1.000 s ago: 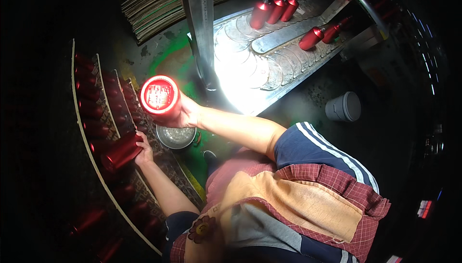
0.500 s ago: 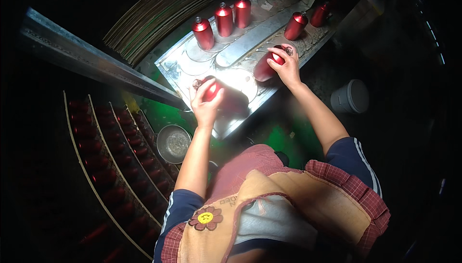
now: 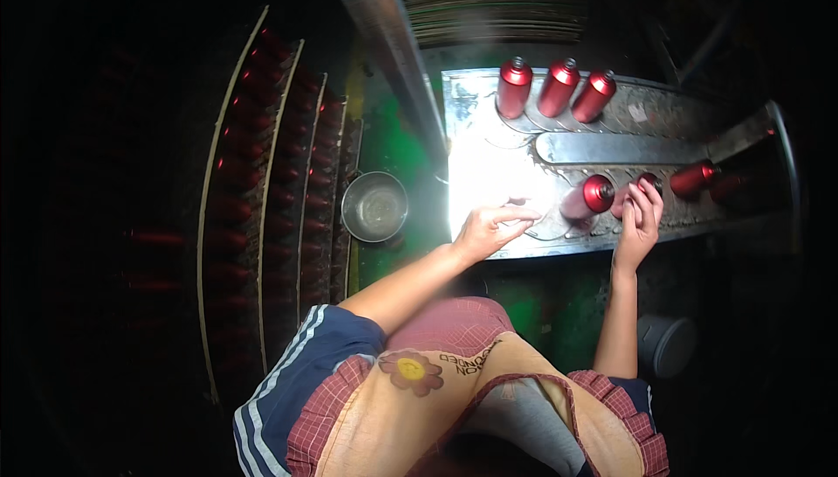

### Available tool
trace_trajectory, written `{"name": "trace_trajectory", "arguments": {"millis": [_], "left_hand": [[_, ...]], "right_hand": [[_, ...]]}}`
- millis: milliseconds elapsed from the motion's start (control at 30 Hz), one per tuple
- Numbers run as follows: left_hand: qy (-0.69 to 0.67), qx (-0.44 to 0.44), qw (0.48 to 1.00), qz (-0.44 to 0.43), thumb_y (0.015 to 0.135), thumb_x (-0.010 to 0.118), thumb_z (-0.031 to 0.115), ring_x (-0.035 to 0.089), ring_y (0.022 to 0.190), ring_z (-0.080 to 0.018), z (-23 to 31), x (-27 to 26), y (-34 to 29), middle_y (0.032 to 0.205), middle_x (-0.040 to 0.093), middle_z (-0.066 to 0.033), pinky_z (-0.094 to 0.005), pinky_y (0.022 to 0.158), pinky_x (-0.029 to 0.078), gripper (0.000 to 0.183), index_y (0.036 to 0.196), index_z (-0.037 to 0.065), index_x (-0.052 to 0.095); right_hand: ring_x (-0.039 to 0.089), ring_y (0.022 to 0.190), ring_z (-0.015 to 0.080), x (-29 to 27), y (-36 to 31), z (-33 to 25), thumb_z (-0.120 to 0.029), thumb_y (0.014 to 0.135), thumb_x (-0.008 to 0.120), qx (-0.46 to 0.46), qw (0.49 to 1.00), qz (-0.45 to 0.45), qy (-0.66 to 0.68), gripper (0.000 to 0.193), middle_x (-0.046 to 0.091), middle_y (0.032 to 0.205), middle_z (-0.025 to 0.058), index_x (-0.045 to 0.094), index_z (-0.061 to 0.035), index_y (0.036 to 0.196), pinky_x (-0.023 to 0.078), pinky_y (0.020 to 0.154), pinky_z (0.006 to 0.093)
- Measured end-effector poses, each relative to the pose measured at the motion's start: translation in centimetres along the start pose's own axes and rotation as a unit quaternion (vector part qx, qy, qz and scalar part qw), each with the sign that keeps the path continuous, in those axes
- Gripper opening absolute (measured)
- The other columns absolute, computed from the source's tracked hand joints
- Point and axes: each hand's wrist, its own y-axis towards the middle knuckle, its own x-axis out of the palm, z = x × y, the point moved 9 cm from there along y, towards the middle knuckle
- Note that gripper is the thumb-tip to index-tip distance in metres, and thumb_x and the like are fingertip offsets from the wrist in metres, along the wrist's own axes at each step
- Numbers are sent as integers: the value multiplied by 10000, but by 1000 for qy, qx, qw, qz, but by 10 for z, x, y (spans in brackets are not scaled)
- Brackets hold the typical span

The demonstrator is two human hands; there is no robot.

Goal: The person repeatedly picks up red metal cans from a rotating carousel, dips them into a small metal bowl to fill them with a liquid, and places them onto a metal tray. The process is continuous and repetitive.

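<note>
My left hand (image 3: 494, 232) is over the glare-lit near left part of a metal conveyor table (image 3: 628, 237). Its thumb and fingers reach out slightly apart, with no bottle in them. Just right of its fingertips, a shiny red metal bottle (image 3: 580, 201) leans on the track, its dark neck toward me. My right hand (image 3: 642, 219) curls its fingers round the top of another red bottle (image 3: 648, 182), mostly covered by the hand. Beyond it on the near track are a tilted red bottle (image 3: 692, 180) and a dimmer one (image 3: 730, 186) in shadow.
Three red bottles stand on the far track, one being the leftmost bottle (image 3: 514, 91). A metal post (image 3: 388, 32) rises at the table's left. Left are a metal bowl (image 3: 374, 206) and racks of red bottles (image 3: 236, 176); a grey bucket (image 3: 668, 346) stands lower right.
The view has swung left, so the table appears farther right. My left hand no longer holds the red bottle it gripped earlier. My right hand still has its fingers on a bottle.
</note>
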Motion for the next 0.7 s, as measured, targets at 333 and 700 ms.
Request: {"name": "trace_trajectory", "arguments": {"millis": [333,700], "left_hand": [[386,96,687,608,858,630,-15,596,993,-191,271,-428,-364,1250,533,-155,-309,836,515,257,1113,-17,663],[461,-206,675,537,771,794,128,484,1275,-327,255,-647,-447,1419,436,-129,-444,1001,491,568,1293,265,616]], "right_hand": [[583,1126,230,416,-144,-330,26,769,705,-114,763,-543,331,413,528,1287,137,694,-55,1174,519,885,309],[506,1140,381,682,-309,-661,-361,749,786,-459,660,-576,149,528,517,1224,197,645,-303,1255,506,947,454]]}}
